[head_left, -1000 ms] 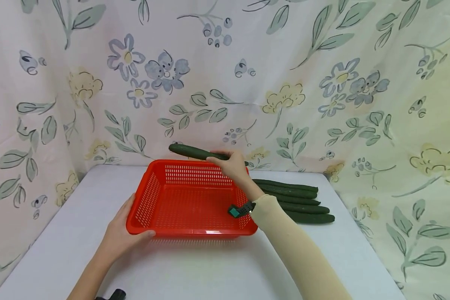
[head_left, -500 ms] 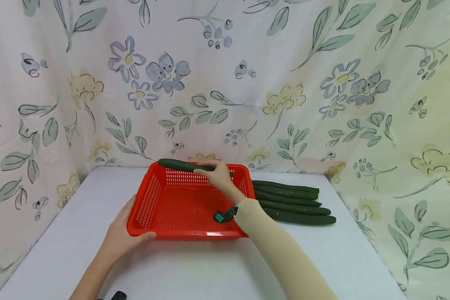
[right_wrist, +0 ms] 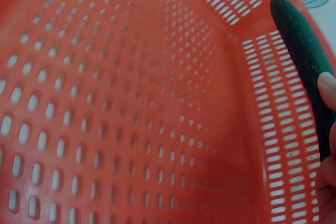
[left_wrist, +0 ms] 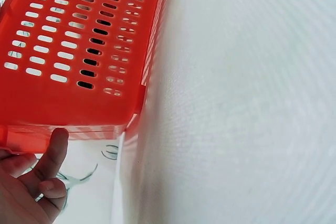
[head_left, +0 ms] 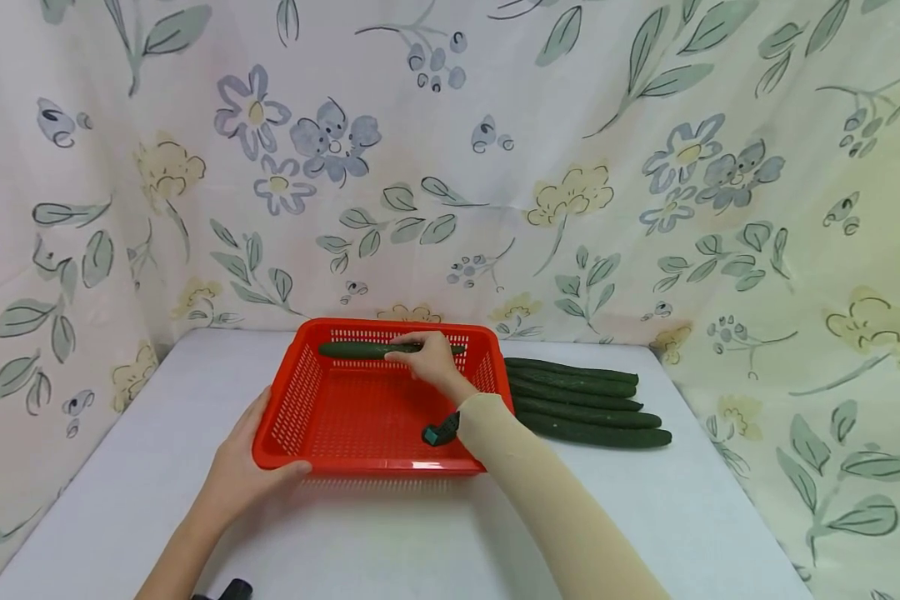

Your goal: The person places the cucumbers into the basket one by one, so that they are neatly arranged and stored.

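A red plastic basket (head_left: 390,468) with slotted walls sits on the white table. At its front left corner my left hand (head_left: 236,471) holds it, thumb on the front rim and fingers along the outside left wall; some fingers (left_wrist: 52,156) look bent in the left wrist view. My right hand (head_left: 429,360) pinches a long dark green cucumber (head_left: 352,350) near its middle, inside the basket along the back wall. The right wrist view shows the cucumber (right_wrist: 299,38) beside the slotted wall, with only part of the hand visible. Whether it touches the basket floor, I cannot tell.
Several more cucumbers (head_left: 592,429) lie side by side on the table (head_left: 690,517), right of the basket. My right forearm (head_left: 547,492) crosses the basket's front right corner. A flowered curtain (head_left: 420,167) hangs behind the table and at both sides.
My right hand has brought the cucumber left and down, from above the back rim into the basket, and it now lies more level. My left hand has stayed at the basket's corner.
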Available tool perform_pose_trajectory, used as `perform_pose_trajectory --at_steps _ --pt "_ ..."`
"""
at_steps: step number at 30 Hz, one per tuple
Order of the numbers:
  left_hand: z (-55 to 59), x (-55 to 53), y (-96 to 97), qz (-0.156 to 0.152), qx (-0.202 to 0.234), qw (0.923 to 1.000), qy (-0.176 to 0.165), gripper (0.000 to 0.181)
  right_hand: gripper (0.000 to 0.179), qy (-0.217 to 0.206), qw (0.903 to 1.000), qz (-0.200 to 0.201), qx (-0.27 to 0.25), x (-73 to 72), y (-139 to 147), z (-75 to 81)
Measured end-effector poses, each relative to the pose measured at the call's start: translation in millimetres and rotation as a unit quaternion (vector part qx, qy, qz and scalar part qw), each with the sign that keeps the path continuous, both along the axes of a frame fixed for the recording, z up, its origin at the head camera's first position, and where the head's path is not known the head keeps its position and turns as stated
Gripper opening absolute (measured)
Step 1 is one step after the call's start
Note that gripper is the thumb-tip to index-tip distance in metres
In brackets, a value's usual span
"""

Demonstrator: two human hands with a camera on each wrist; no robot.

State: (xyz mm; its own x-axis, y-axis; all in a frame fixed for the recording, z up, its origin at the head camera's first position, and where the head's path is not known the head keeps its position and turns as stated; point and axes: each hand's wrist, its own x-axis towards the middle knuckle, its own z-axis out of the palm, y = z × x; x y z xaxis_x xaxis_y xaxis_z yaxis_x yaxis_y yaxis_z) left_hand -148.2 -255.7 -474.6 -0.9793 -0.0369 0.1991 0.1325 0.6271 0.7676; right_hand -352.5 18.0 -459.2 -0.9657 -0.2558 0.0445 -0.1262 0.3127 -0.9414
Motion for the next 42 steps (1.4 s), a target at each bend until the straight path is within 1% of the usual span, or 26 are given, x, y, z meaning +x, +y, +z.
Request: perform_pose_trajectory --at_steps 9,17,24,29,31,35,42 --pt "-2.1 0.5 0.7 0.001 -0.002 0.9999 0.012 0.126 0.025 -0.002 0.9992 -0.019 0.034 8.7 -2 -11.1" --pt "-0.6 -1.3 1.3 -0.002 -0.008 0.9997 0.021 0.125 0.028 -0.004 0.9983 -0.036 0.045 9.7 -1 -18.0" --pt "1.7 -1.0 2.3 -0.005 -0.002 0.9999 0.012 0.125 0.025 -0.041 0.9944 -0.066 0.071 14.4 -2 -17.4" --pt "1.3 -0.3 3.5 -0.004 0.001 1.0 0.0 0.126 0.018 -0.032 0.9921 -0.087 0.085 19.2 -3 -16.8" --pt "0.7 0.0 3.5 -0.004 0.001 1.0 0.0 0.126 0.017 -0.031 0.9919 -0.09 0.085 20.2 -4 -16.8" --pt "0.4 1.3 2.9 -0.001 0.003 1.0 0.0 0.126 0.019 -0.031 0.9935 -0.082 0.072 21.2 -5 -14.7" --pt "1.9 2.0 2.2 0.002 0.002 1.0 -0.003 0.127 0.017 -0.034 0.9954 -0.079 0.042 20.7 -6 -4.0"
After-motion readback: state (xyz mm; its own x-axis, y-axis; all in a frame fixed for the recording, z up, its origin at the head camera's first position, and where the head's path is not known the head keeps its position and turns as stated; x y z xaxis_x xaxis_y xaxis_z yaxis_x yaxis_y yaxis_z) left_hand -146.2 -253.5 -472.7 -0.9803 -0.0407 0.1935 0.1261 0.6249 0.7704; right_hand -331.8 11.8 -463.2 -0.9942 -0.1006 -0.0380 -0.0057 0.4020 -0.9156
